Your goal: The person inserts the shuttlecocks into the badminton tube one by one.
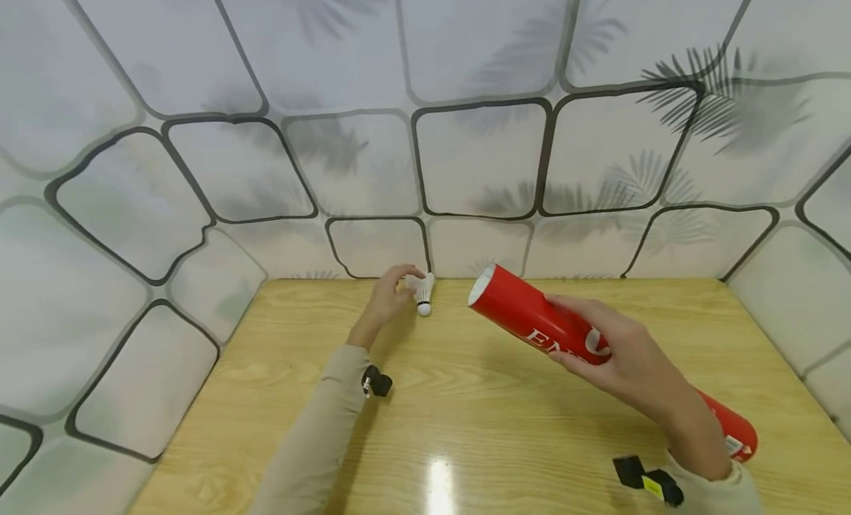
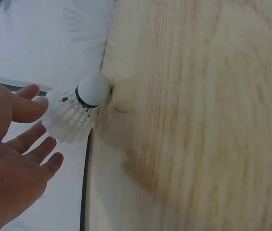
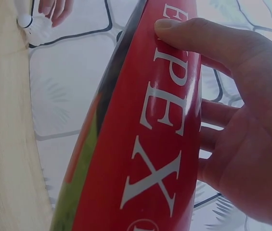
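Observation:
A white feather shuttlecock (image 1: 425, 297) stands at the table's back edge, its rounded cork end on the wood and its feathers toward the wall. Beside the feathers is my left hand (image 1: 391, 297), with loosely bent fingers spread around the skirt. The left wrist view shows the thumb very near the feathers of the shuttlecock (image 2: 80, 106); whether it touches them I cannot tell. My right hand (image 1: 621, 352) grips a red shuttlecock tube (image 1: 515, 308) above the table, thumb on one side and fingers round the other. The tube's open mouth points up and left; white lettering runs along it.
A light wooden table (image 1: 425, 411) spans the space below both hands. Behind it rises a wall covering (image 1: 482, 160) with dark outlines and leaf prints. Past the right forearm shows a red cylinder end (image 1: 738, 430) with a barcode label, in line with the tube.

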A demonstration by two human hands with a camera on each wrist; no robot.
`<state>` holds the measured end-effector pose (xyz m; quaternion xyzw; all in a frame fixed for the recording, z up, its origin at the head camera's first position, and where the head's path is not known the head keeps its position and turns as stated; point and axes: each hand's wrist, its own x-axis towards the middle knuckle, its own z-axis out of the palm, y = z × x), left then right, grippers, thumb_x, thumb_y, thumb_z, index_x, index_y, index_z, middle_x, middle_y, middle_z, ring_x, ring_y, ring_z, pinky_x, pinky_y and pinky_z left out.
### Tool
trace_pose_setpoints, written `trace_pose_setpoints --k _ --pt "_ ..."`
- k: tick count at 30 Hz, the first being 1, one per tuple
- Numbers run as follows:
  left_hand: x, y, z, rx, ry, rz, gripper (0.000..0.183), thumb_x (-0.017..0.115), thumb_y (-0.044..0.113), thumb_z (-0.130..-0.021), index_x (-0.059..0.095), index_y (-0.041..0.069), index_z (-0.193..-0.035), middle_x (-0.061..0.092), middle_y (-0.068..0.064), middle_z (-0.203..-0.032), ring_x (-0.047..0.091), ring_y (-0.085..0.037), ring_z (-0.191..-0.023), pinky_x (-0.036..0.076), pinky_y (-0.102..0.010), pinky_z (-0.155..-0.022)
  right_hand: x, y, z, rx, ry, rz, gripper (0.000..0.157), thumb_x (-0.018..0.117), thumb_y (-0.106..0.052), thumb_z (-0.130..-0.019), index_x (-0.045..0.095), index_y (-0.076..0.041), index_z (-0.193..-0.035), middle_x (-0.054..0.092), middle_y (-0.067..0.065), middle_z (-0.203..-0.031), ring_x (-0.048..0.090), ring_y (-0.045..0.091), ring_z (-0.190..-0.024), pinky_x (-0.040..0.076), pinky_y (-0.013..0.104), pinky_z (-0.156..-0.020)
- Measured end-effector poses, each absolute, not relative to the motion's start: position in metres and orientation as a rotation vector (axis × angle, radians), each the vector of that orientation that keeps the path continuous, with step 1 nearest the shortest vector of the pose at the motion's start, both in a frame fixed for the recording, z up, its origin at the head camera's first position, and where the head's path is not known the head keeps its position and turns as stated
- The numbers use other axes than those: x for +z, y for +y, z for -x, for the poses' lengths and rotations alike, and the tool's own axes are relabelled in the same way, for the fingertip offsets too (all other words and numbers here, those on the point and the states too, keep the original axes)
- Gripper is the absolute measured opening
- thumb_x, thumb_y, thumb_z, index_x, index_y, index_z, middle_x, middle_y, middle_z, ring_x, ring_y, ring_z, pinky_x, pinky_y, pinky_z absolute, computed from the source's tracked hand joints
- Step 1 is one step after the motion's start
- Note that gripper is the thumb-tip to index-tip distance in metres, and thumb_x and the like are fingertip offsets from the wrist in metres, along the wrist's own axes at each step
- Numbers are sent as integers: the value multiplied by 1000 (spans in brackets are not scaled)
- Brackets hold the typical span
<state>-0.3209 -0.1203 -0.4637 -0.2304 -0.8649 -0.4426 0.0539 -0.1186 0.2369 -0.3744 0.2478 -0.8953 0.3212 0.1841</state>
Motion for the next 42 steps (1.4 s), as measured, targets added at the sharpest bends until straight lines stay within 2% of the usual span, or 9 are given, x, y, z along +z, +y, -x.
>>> trace_pose_setpoints --k 4,8,12,15,21,25,31,37,42 --pt "-472 -120 325 -1253 -2719 664 31 62 -12 -92 71 4 -118 56 -21 -142 45 -38 -139 36 -53 -116 -375 237 119 910 -2531 -704 76 90 -13 -80 55 -23 -147 63 1 -133 63 22 -110 61 35 -72" --pt "-477 -122 321 -1260 -2740 545 32 66 -12 -90 74 7 -114 61 -19 -134 50 -39 -134 40 -54 -112 -375 240 118 906 -2540 -674 77 90 -14 -80 54 -23 -148 63 2 -133 63 22 -109 61 32 -70" --pt "-478 -121 317 -1272 -2698 501 28 68 -10 -90 75 6 -112 65 -19 -131 60 -37 -115 49 -52 -99 -373 245 118 889 -2533 -654 80 91 -12 -78 54 -24 -148 63 3 -133 62 22 -109 60 32 -69" --pt "-479 -120 316 -1309 -2661 489 27 68 -9 -91 75 3 -113 67 -19 -129 61 -32 -101 52 -47 -86 -374 246 118 899 -2530 -662 80 90 -12 -79 53 -23 -148 63 2 -134 62 22 -110 61 33 -70" --pt "-481 -116 308 -1453 -2585 404 25 72 -6 -91 74 1 -115 69 -18 -123 60 -25 -95 51 -36 -80 -377 246 120 891 -2529 -661 79 90 -12 -79 54 -23 -148 63 2 -134 63 22 -111 61 37 -72" --pt "-479 -118 298 -1581 -2510 366 23 71 -7 -91 72 -2 -114 68 -20 -122 65 -28 -92 53 -30 -73 -378 245 121 886 -2531 -675 78 90 -11 -79 55 -22 -147 64 1 -133 63 22 -110 61 35 -72" --pt "-473 -124 287 -1759 -2345 459 23 71 -9 -91 70 -7 -115 65 -27 -125 70 -44 -104 60 -26 -77 -378 242 124 876 -2535 -674 76 90 -12 -79 56 -22 -146 64 1 -132 63 21 -109 61 33 -72" --pt "-469 -125 282 -1792 -2297 523 24 72 -10 -90 69 -9 -114 66 -28 -121 71 -43 -96 57 -19 -70 -379 241 124 853 -2540 -668 77 90 -12 -78 56 -22 -146 65 2 -130 64 21 -107 61 33 -71" --pt "-451 -127 266 -1772 -2261 525 25 69 -16 -89 67 -14 -113 65 -32 -119 70 -47 -93 54 -15 -68 -381 238 126 845 -2541 -700 77 90 -11 -78 55 -21 -146 65 2 -130 63 21 -106 61 33 -71"
